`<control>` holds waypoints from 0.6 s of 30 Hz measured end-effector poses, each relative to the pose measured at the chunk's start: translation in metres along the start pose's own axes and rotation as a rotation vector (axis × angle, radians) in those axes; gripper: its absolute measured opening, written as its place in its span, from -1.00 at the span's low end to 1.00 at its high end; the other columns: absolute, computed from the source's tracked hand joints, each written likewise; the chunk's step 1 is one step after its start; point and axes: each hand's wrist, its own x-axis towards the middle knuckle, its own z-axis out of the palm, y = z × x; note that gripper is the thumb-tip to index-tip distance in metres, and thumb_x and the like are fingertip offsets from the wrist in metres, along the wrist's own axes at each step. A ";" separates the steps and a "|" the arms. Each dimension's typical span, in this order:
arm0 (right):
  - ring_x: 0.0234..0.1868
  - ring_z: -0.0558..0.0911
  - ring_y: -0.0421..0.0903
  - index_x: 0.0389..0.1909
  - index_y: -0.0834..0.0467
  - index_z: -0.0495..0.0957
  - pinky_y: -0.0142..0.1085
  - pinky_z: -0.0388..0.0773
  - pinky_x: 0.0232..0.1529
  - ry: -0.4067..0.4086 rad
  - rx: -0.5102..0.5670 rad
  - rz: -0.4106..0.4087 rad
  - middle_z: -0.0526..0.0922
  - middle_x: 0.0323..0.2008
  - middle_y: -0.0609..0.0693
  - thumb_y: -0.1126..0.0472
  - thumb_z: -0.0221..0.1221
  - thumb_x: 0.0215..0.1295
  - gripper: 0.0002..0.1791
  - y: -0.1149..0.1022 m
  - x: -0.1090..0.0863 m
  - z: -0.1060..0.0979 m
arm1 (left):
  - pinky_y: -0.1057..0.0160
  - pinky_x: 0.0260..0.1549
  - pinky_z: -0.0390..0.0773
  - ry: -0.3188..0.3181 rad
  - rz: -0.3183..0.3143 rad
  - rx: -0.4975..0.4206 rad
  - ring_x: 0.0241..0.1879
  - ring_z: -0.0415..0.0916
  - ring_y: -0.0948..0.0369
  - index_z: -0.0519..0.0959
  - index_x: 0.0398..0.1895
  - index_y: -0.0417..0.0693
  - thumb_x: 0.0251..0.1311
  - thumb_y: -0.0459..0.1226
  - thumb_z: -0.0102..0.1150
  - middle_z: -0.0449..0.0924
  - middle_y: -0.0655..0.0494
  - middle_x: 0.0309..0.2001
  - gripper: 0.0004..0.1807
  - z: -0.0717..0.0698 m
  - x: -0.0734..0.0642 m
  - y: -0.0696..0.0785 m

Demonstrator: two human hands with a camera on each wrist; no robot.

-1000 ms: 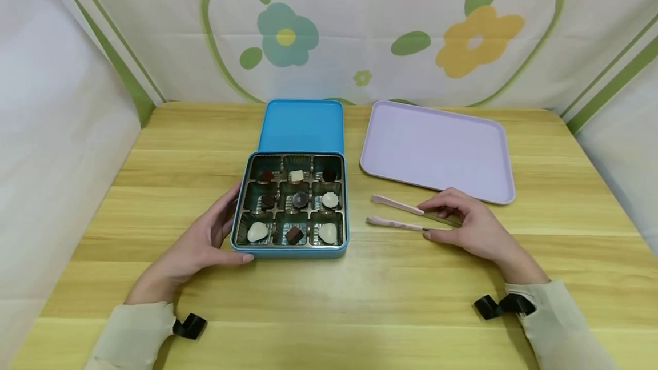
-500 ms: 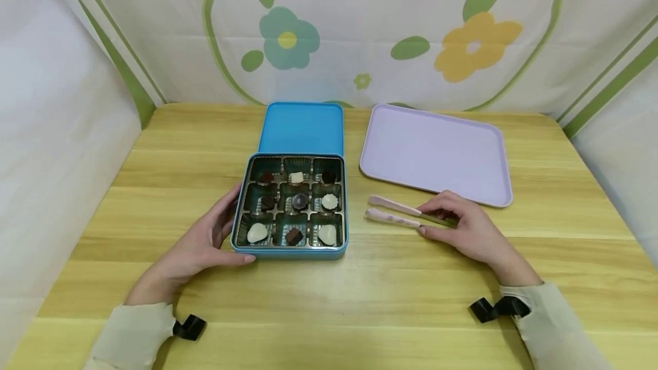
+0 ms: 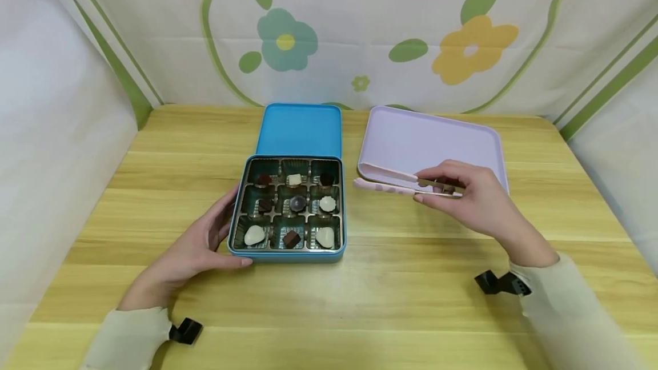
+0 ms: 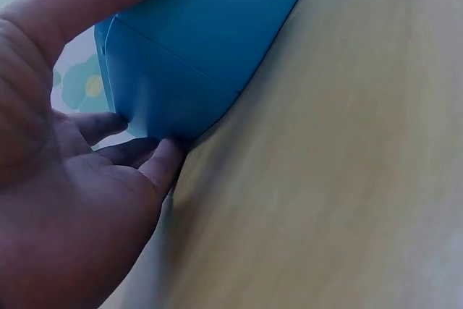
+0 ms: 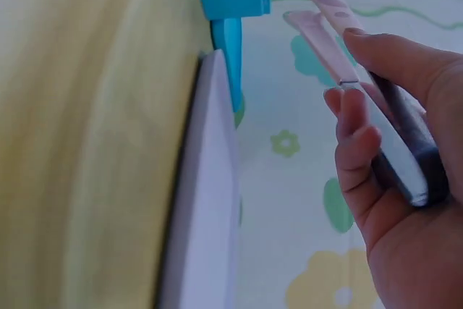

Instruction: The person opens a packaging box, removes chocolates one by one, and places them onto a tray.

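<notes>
A blue tin box [image 3: 288,257] stands on the table, its plastic insert divided into compartments that hold several chocolates, some dark, some white. My left hand [image 3: 192,250] grips its near left corner, thumb along the front wall and fingers against the left wall. The left wrist view shows those fingertips touching the tin low, near the table. My right hand [image 3: 473,201] holds a pair of pink-tipped tongs [image 3: 385,187] between thumb and fingers, in the air over the near edge of the lilac tray [image 3: 432,136]. Nothing is between the tongs' tips, which stand apart and point left.
Behind the box lies its blue lid [image 3: 300,129], touching or nearly touching it. The wooden table [image 3: 329,313] ends at the back against a white cloth [image 3: 349,33] with printed flowers. More cloth hangs at both sides.
My right hand has lifted the tongs off the table and moved them away from me, up over the tray's near edge. My left hand and the box have stayed in place.
</notes>
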 end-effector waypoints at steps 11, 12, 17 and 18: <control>-0.37 0.58 -0.33 -0.15 0.03 0.82 -0.56 0.52 -0.31 -0.067 -0.103 -0.157 0.72 -0.36 -0.21 0.32 0.61 0.10 -0.70 -0.033 0.056 0.006 | 0.71 0.35 0.23 -0.016 -0.082 0.022 0.72 -0.17 -0.26 -0.19 0.81 0.23 0.00 -0.43 0.67 -0.11 -0.07 0.78 0.46 0.005 0.000 0.026; -0.36 0.59 -0.32 -0.14 0.03 0.82 -0.54 0.53 -0.31 -0.080 -0.111 -0.147 0.72 -0.36 -0.21 0.31 0.61 0.12 -0.71 -0.035 0.060 0.007 | 0.72 0.34 0.23 -0.015 -0.087 0.020 0.72 -0.17 -0.26 -0.20 0.81 0.24 -0.01 -0.43 0.67 -0.11 -0.06 0.78 0.47 0.005 0.000 0.027; -0.31 0.66 -0.26 -0.15 0.04 0.83 -0.40 0.62 -0.28 -0.164 -0.136 -0.093 0.76 -0.32 -0.14 0.26 0.57 0.21 -0.79 -0.047 0.077 0.012 | 0.45 0.57 0.20 -0.002 -0.097 0.046 0.73 -0.18 -0.29 -0.17 0.81 0.24 0.00 -0.41 0.67 -0.16 -0.03 0.79 0.44 0.005 -0.002 0.029; -0.30 0.67 -0.24 -0.15 0.05 0.83 -0.36 0.63 -0.27 -0.182 -0.144 -0.086 0.77 -0.31 -0.12 0.25 0.57 0.21 -0.80 -0.049 0.081 0.013 | 0.29 0.63 0.16 0.002 -0.100 0.056 0.72 -0.18 -0.30 -0.16 0.80 0.24 0.01 -0.40 0.67 -0.16 -0.03 0.79 0.44 0.006 -0.002 0.030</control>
